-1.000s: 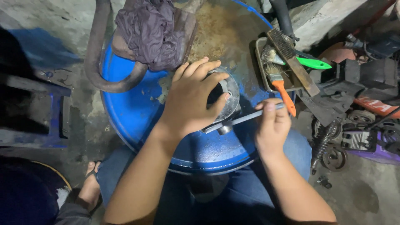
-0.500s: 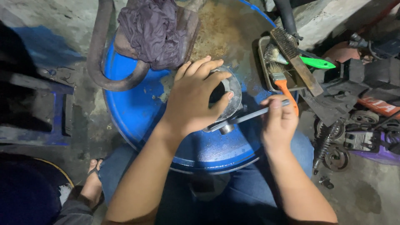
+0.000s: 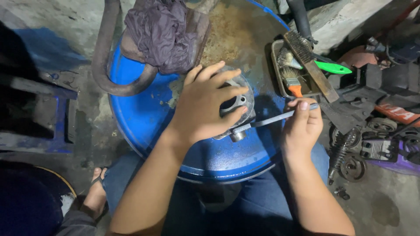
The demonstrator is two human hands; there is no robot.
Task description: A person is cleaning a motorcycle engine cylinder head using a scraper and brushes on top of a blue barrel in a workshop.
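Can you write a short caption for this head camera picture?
Left hand steadies a round metal part on a blue drum while the right hand holds a wrench.

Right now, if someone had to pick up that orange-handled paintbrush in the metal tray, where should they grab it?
Probably by the orange handle of the paintbrush, coming from the near end of the tray: the handle end points toward the person, while the bristles lie deeper among the other brushes.

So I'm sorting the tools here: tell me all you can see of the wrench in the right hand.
The wrench is a slim, flat bar of dull grey metal with a round socket-like head. It lies nearly level, tilted slightly up to the right. The right hand pinches its far end; its head sits against the metal part under the left hand, above the blue drum.
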